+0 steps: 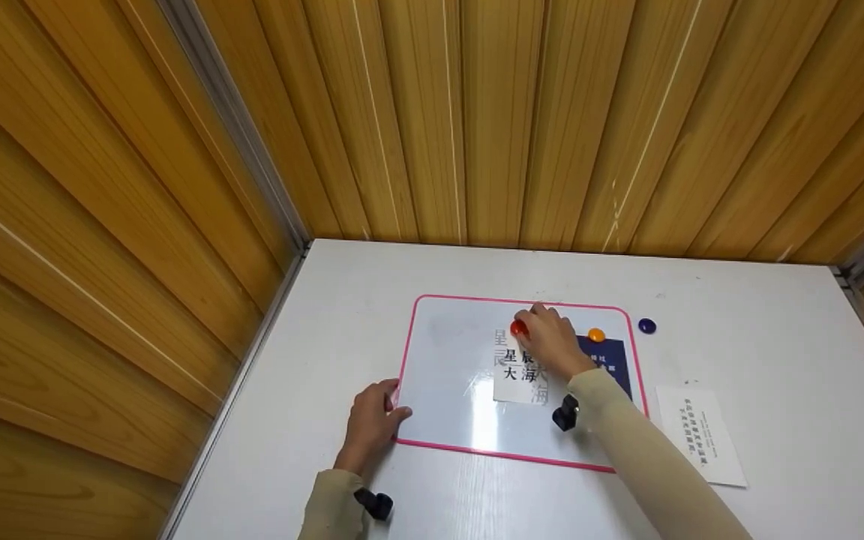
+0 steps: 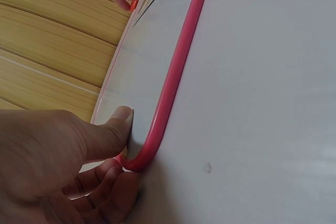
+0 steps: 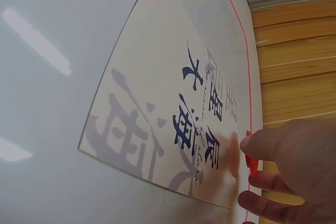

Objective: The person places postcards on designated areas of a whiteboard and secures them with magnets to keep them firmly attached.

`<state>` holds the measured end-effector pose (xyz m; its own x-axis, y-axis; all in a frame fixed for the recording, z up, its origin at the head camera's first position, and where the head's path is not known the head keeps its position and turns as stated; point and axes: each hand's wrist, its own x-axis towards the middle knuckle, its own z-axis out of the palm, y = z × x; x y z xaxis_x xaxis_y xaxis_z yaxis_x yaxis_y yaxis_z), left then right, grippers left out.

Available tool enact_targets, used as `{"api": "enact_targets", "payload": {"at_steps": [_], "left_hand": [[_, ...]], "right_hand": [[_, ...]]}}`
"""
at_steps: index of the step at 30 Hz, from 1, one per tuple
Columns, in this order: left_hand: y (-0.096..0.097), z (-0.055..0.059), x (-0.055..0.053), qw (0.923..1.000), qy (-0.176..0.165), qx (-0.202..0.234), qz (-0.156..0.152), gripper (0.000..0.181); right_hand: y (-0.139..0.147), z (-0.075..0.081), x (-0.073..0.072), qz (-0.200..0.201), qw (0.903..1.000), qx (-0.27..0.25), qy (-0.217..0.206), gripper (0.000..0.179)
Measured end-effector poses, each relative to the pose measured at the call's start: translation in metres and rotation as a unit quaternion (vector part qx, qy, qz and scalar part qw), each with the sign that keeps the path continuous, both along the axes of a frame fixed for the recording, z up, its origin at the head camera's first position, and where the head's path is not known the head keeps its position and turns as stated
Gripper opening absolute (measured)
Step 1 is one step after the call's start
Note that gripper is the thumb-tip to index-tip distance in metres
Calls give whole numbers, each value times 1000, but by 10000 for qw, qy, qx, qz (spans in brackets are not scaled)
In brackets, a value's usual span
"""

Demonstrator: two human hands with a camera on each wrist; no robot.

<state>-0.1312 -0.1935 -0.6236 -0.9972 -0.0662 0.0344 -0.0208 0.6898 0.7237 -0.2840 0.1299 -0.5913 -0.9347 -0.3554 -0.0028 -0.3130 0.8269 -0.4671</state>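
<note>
- Right hand (image 1: pixel 556 341) pinches a red magnet (image 1: pixel 517 328) between thumb and fingers, at the far edge of a white lettered card (image 1: pixel 511 391)
- Left hand (image 1: pixel 372 424) grips the whiteboard (image 1: pixel 443 375) by its near left corner, thumb on top
- The card lies on the whiteboard, beside a dark blue card (image 1: pixel 616 352) with an orange magnet (image 1: pixel 596 335) at its far edge
- Right of the whiteboard, on the table (image 1: pixel 252 472), lie a dark blue magnet (image 1: pixel 647 326) and a printed sheet (image 1: pixel 702 442)

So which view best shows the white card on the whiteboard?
Right wrist: the white card is large, lettering clear. Head shows it small, partly hidden by the right hand; left wrist, just a sliver.
</note>
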Motion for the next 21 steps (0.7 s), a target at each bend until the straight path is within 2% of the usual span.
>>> {"api": "enact_targets", "payload": {"at_steps": [6, 21], "left_hand": [[-1, -1, -1, 9999, 38, -106, -35, 53], [-1, -2, -2, 10000, -43, -21, 51, 54]], "right_hand": [[-2, -3, -3, 11, 10000, 38, -3, 43], [-3, -3, -4, 41, 9999, 94, 47, 36]]}}
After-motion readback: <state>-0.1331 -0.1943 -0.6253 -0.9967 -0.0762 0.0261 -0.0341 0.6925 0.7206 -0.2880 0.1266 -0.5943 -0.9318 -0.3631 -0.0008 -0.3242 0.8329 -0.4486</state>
